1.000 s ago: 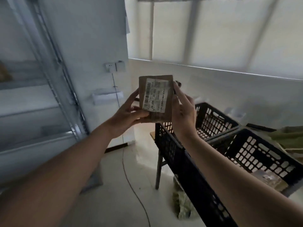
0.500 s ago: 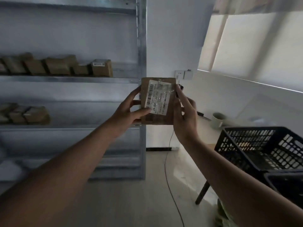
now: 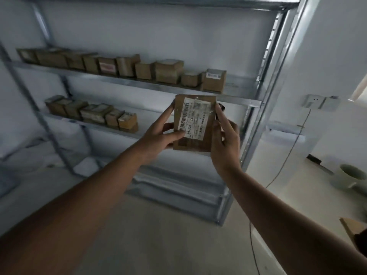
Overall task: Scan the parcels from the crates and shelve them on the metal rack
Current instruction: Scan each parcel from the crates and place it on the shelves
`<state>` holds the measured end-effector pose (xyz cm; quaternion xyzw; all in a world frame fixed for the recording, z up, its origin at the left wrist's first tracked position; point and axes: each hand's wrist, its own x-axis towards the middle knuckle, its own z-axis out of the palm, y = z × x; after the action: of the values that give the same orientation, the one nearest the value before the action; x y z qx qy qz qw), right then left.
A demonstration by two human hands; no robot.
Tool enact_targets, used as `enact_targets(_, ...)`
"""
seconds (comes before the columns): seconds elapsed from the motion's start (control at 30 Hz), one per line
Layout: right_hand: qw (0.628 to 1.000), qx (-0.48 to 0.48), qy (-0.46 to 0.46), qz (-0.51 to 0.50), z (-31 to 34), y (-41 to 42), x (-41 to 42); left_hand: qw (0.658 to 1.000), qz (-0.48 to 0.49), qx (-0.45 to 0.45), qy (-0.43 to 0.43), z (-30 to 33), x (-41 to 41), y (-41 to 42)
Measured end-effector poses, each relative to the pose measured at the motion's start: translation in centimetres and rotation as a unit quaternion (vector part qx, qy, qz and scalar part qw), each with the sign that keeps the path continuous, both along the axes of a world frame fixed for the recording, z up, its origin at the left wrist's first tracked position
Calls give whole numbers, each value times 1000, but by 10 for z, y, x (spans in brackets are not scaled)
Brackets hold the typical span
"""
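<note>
Both hands — left hand (image 3: 158,135); right hand (image 3: 224,139) — grip parcel (image 3: 193,124).

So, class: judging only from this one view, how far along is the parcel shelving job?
Done: two rows of parcels already sit on the metal rack. In hand: the left hand and right hand hold a labelled brown parcel up before the rack, not yet shelved. Left: placing it; the crates are out of view, so the remainder is unknown.
</note>
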<state>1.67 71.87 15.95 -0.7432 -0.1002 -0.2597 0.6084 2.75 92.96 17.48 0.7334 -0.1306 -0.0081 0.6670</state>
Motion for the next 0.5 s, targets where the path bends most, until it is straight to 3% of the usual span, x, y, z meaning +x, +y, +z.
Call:
enact_targets(0.3,994,25,26,99,-27,108,118,992,118,33,-16,-24,80,100)
enact_targets(0.5,993,1,60,98,-53,168,204,981,160,97,-45,-44,142,150)
